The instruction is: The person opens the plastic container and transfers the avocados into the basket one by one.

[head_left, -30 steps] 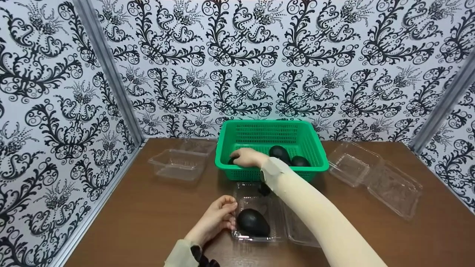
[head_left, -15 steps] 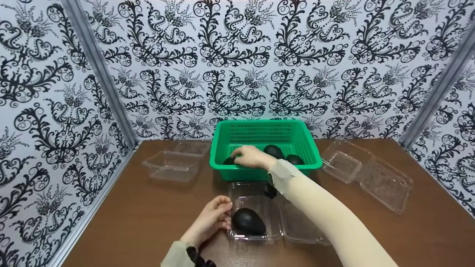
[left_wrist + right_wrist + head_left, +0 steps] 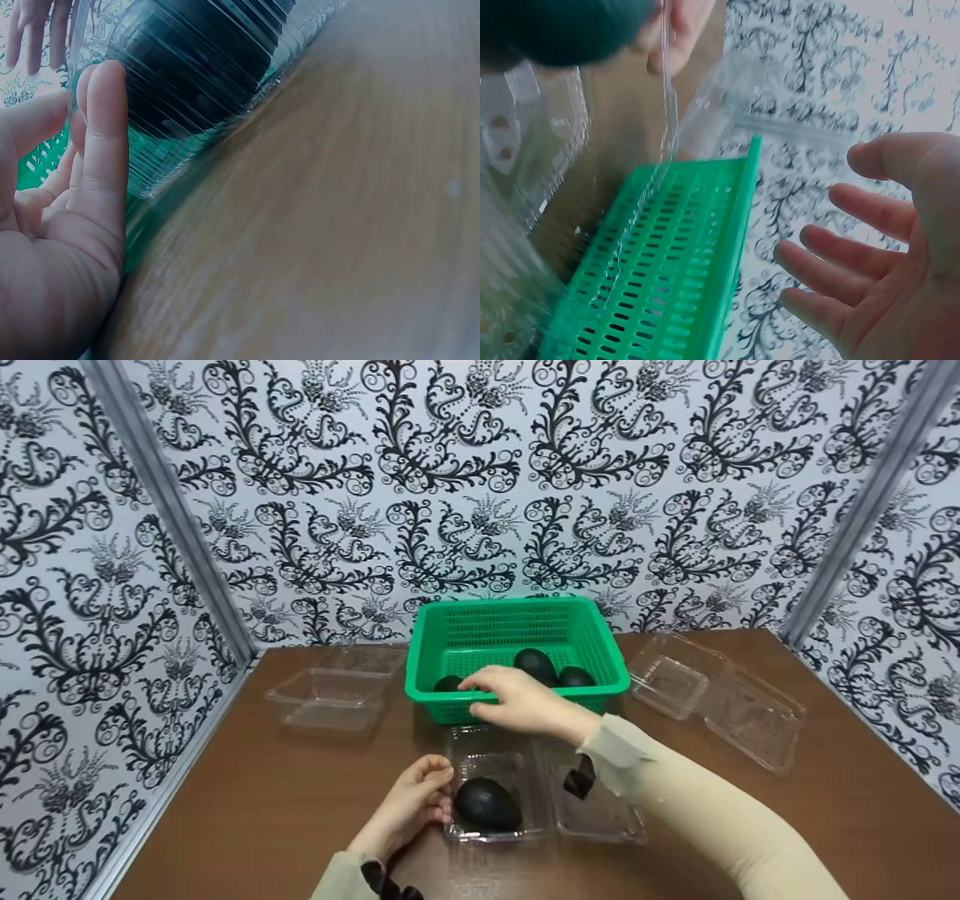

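Observation:
A green basket (image 3: 517,611) at the back of the brown table holds three dark avocados (image 3: 535,662). My right hand (image 3: 510,701) hovers over the basket's front rim with its fingers spread and nothing in it. The right wrist view shows the bare palm (image 3: 877,247) beside the basket (image 3: 675,262). In front of the basket lies an open clear clamshell (image 3: 600,817) with one avocado (image 3: 487,804) in its left half. My left hand (image 3: 412,802) rests against that container's left side. In the left wrist view its fingers (image 3: 101,150) lie flat along the clear wall (image 3: 172,161) beside the avocado (image 3: 195,67).
Another open clear clamshell (image 3: 330,697) lies at the back left and a third (image 3: 712,697) at the back right. Patterned walls close the table in on three sides. Bare brown tabletop (image 3: 262,810) shows at the front left and right.
My right hand has drawn back from inside the basket to over its front rim, with nothing in it. The left hand stays against the container.

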A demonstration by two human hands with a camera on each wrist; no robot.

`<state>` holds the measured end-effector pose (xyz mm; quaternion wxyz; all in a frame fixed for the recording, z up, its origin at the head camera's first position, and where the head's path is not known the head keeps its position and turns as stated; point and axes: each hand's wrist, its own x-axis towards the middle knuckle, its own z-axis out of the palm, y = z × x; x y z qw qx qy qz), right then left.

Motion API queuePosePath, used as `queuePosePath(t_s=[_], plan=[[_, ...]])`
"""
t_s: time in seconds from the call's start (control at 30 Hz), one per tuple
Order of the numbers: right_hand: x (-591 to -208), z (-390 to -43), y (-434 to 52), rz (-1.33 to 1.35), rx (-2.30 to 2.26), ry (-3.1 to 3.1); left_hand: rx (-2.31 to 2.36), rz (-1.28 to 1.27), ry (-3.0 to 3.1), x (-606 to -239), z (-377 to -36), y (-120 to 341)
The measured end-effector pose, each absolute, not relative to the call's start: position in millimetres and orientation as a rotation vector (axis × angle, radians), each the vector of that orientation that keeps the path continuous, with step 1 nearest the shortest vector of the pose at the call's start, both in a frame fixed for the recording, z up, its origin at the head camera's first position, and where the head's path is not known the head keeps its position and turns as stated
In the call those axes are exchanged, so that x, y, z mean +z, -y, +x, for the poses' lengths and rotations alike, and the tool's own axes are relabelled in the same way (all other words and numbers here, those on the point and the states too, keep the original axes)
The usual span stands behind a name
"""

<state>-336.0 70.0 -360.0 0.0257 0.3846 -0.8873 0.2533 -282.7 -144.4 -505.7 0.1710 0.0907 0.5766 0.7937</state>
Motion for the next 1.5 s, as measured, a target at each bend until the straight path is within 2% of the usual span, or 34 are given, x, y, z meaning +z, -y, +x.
queuePosePath(t_s=[0.27, 0.5, 0.93, 1.5], plan=[[-369, -305, -73, 1.354, 0.704, 2.654, 2.27, 0.23, -1.655, -506, -280, 154], [-385, -292, -76, 1.441, 0.667, 2.686, 2.289, 0.231, -1.645, -505, -283, 156], [-420, -285, -76, 1.511, 0.493, 2.802, 2.271, 0.252, -1.646, -503, -284, 151], [-432, -283, -80, 1.498, 0.464, 2.837, 2.264, 0.286, -1.604, -506, -283, 143]])
